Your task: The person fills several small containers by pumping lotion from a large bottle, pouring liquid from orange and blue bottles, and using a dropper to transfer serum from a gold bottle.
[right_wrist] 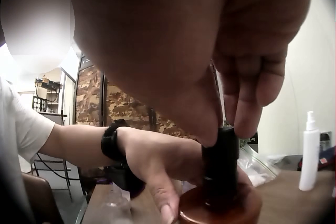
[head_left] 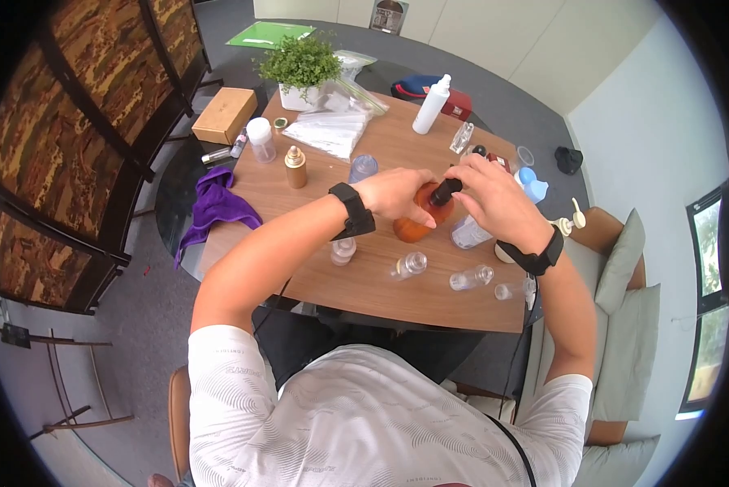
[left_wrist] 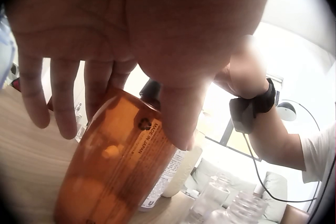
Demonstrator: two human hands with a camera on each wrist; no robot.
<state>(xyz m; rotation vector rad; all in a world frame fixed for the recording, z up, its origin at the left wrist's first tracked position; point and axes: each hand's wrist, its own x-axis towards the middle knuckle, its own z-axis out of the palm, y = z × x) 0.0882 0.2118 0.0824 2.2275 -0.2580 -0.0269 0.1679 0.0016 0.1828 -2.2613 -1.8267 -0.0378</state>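
Observation:
An amber-orange bottle (head_left: 413, 230) stands on the table in front of the person, slightly tilted in the left wrist view, where white-bordered print and "MADE IN JAPAN" show on its side. My left hand (head_left: 394, 196) grips it near the shoulder, thumb on the near side and fingers round the far side. On top of the bottle sits a black cylindrical cap (right_wrist: 220, 163). The thumb and fingers of my right hand (head_left: 497, 195) pinch this cap from above. Beside the bottle, partly under the right hand, is a clear bottle with a printed label (head_left: 468, 234).
Several small clear bottles, among them one lying bottle (head_left: 472, 277), line the table's near edge. A gold bottle (head_left: 296, 168), a white-capped jar (head_left: 260, 140) and a purple cloth (head_left: 220, 209) are at left. Toward the back are a potted plant (head_left: 301, 61) and a white spray bottle (head_left: 432, 105).

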